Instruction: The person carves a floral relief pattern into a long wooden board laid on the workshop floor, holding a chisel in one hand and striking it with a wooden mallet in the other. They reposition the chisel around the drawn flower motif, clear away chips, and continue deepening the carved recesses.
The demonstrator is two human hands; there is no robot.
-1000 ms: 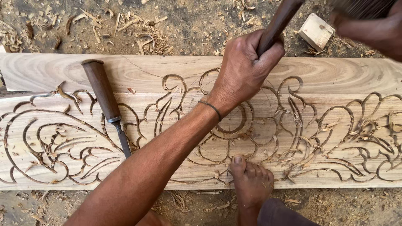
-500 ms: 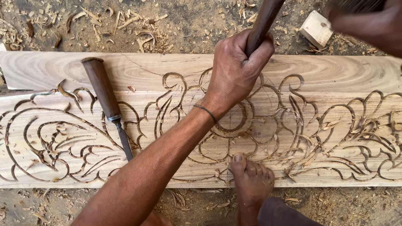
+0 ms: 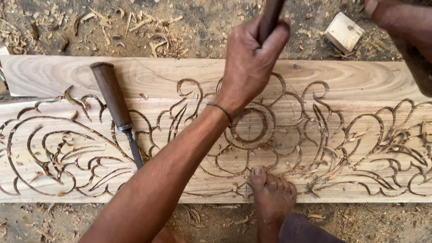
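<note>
Your left hand (image 3: 249,58) has a tight grip on a dark chisel handle (image 3: 270,18) above the carved board (image 3: 342,81). Your right hand (image 3: 400,22) is blurred; I cannot tell its grip.

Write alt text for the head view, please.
A left hand grips a dark chisel handle over a long wooden plank carved with flower scrolls. A spare chisel lies on it; a bare foot presses its near edge.

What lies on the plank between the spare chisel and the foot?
In the head view, the left forearm crosses above that stretch, between the spare chisel and the foot. Under it the plank shows only carved scrollwork.
</note>
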